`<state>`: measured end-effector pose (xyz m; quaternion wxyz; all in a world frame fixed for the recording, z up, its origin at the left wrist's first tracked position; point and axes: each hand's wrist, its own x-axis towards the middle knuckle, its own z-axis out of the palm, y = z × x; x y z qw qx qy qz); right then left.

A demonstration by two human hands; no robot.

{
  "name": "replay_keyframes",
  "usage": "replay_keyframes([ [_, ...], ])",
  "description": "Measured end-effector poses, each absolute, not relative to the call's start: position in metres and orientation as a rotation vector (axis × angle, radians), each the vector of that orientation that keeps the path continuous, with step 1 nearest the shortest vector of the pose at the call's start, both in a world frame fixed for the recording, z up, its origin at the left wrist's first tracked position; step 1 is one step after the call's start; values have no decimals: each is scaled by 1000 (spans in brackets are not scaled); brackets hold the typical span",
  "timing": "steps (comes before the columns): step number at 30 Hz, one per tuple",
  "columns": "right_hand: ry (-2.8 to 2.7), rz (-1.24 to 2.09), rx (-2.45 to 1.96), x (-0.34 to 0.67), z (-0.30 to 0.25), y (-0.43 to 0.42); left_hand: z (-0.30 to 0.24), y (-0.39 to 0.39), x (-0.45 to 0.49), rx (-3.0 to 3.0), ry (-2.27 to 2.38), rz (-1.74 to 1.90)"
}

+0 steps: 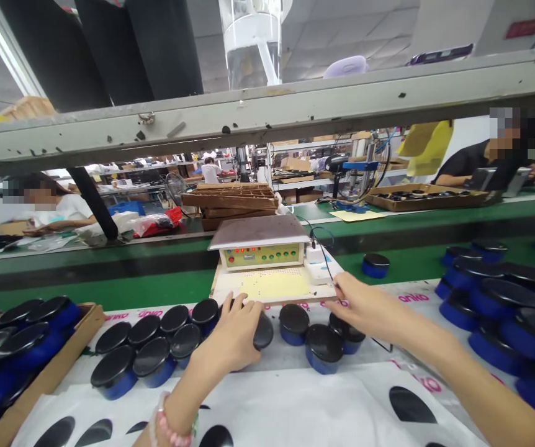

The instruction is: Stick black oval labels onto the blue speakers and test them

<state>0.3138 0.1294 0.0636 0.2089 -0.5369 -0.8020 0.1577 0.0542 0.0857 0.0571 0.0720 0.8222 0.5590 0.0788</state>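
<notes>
White sheet [318, 410] lies nearest, with flat black discs [411, 405] on it. Just beyond stand round pieces, blue-sided and black-topped: a double row [113, 369] left of the left hand [233, 335], and a group of three [324, 347] between the hands, its rightmost one just below the right hand [358, 304].

Each piece looks light enough for one hand and stiff in the wall. Its glossy top is probably slippery and easily smudged or scratched, so the blue side seems the best place to hold, thumb and fingers opposed around it. Any weight inside is impossible to judge.

One piece [264, 332] lies at the left hand, its black top showing in the space between index finger and thumb. These fingers are parted and bent; whether they squeeze the piece or merely rest against it, I cannot tell. Another top is partly hidden behind their tips.

On the right, the fingers are drawn together, apparently pinching a thin black lead [327, 264] near the lit device [274, 256]; whether a slim tool is at its end is unclear. A lead like this should be limp and weigh little.
</notes>
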Motion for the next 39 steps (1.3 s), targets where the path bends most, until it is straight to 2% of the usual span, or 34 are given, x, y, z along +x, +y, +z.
replay_keyframes([
  [6,-2593,507,-1477,319,50,122,45,83,61,2495,1791,72],
  [18,-2512,426,-1314,321,46,148,-2,100,103,2585,1594,358],
  [21,-2422,492,-1229,313,62,137,4,97,99,2550,1568,470],
  [27,-2330,767,-969,292,87,100,37,83,96,2255,1231,1024],
  [32,-2140,1006,-850,286,82,92,63,72,95,2240,1148,1049],
  [39,-2099,914,-897,279,75,93,64,68,95,2488,1113,1104],
])
